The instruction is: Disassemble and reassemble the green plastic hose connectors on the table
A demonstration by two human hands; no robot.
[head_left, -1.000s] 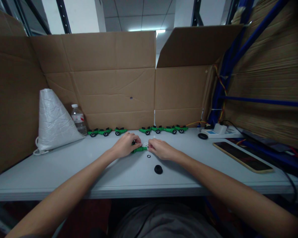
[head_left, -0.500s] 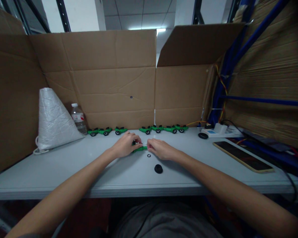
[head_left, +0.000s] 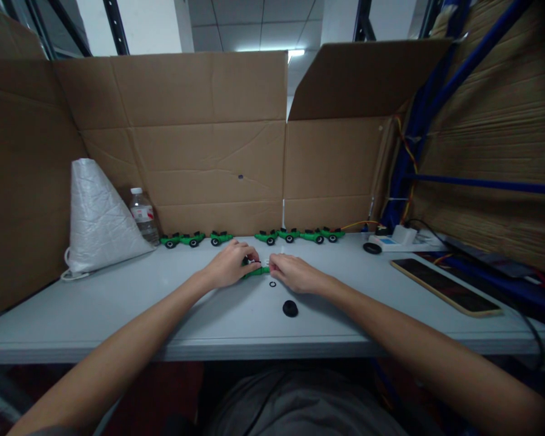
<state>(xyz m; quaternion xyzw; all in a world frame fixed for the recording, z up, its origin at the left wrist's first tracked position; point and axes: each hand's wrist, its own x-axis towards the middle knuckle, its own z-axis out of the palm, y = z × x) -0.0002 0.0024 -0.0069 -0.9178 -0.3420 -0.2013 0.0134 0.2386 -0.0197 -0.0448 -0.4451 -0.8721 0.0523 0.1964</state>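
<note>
A green toy car [head_left: 257, 272] lies at the middle of the white table, partly hidden by my fingers. My left hand [head_left: 231, 264] is closed around its left part. At the car's right end my right hand [head_left: 294, 272] is closed, fingers curled in; what they pinch, if anything, is hidden. A small black ring [head_left: 273, 284] rests on the table just below my right fingertips. Nearer the front edge sits a round black piece [head_left: 290, 309], which looks like a wheel or cap.
Several green toy cars [head_left: 288, 235] stand in a row along the cardboard wall [head_left: 209, 163]. At left are a silver bag [head_left: 102, 224] and a water bottle [head_left: 143, 215]. A phone [head_left: 445, 287], a power strip [head_left: 404, 240] and a black disc [head_left: 372, 248] lie at right.
Hardly anything differs. Both hands keep their places at the toy car, and the view has shifted very slightly.
</note>
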